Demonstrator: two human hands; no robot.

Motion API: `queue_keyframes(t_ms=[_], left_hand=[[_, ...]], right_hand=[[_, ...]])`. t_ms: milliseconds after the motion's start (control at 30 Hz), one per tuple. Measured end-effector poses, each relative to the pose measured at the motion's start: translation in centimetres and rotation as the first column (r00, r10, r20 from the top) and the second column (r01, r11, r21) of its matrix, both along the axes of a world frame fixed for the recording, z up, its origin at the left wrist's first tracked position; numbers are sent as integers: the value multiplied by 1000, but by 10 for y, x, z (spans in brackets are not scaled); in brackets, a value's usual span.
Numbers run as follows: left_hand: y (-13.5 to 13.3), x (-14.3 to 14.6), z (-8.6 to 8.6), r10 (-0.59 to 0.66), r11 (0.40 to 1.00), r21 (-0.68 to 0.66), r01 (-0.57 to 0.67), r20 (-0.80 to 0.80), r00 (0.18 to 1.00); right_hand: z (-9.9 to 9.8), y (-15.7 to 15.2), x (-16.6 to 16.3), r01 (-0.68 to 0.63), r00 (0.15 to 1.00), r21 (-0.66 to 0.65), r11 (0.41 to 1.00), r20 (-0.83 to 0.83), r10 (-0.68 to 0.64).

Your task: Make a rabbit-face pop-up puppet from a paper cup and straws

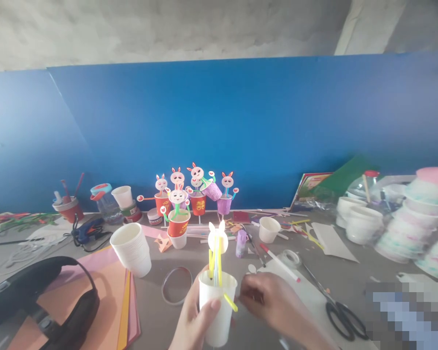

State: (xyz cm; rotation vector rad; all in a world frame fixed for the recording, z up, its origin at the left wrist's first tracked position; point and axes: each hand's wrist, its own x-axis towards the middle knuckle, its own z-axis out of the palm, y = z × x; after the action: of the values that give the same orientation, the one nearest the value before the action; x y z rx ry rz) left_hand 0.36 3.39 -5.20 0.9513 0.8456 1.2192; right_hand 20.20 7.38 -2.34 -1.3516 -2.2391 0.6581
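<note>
My left hand [193, 318] is wrapped round a white paper cup [216, 311] near the table's front edge. From the cup rise yellow and blue straws topped by a pale rabbit-head cutout [218, 238]. A yellow straw piece [230, 302] sticks out of the cup's right side. My right hand [268, 301] is pinched at that straw piece, fingers closed on or against it. Behind stand several finished rabbit cup figures [190, 197] in red and purple cups.
A stack of white cups [132, 249] lies left of my hands, above coloured paper sheets [109, 301] and a black headset [40, 301]. A tape ring [176, 286], red-capped marker [279, 255], scissors [341, 316], glue gun [85, 233] and white bowls [361, 221] surround them. A blue board [219, 131] backs the table.
</note>
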Motion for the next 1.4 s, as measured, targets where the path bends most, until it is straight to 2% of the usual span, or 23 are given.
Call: queue_keyframes(t_ms=[100, 167, 233, 300, 433, 700, 867, 1000, 1100, 1233, 1333, 1400], left_hand=[[1, 0, 1, -17, 1000, 13, 17, -18, 1000], [1, 0, 0, -20, 999, 29, 22, -57, 998], [2, 0, -4, -5, 999, 49, 11, -115, 993], [2, 0, -9, 28, 997, 78, -14, -171, 985], [4, 0, -16, 64, 989, 147, -30, -231, 971], [5, 2, -11, 100, 969, 246, -33, -266, 959], [5, 3, -9, 146, 957, 282, -61, -294, 945], [3, 3, -14, 175, 952, 291, -98, -253, 952], [1, 4, -16, 239, 943, 284, -173, -219, 946], [-2, 6, -15, 211, 948, 272, -164, -154, 965], [-3, 5, -13, 214, 943, 284, -171, -127, 969], [-3, 3, -14, 207, 944, 287, -163, -131, 970]], right_hand=[[3, -3, 2, 68, 960, 143, 987, -279, -25], [6, -7, -1, 77, 868, 283, 956, -491, 76], [9, -10, -5, 30, 809, 363, 931, -557, 191], [10, -13, -11, -40, 806, 350, 936, -541, 238], [8, -15, -17, -81, 818, 276, 958, -531, 222], [6, -15, -14, -87, 865, 210, 974, -470, 179], [11, -15, -12, -104, 889, 226, 969, -416, 192], [11, -16, -9, -137, 888, 254, 957, -397, 233], [10, -16, -8, -181, 859, 346, 921, -400, 319], [10, -15, -9, -224, 869, 502, 835, -286, 405], [11, -17, -11, -199, 867, 637, 745, -240, 437], [12, -18, -12, -165, 851, 679, 715, -269, 451]])
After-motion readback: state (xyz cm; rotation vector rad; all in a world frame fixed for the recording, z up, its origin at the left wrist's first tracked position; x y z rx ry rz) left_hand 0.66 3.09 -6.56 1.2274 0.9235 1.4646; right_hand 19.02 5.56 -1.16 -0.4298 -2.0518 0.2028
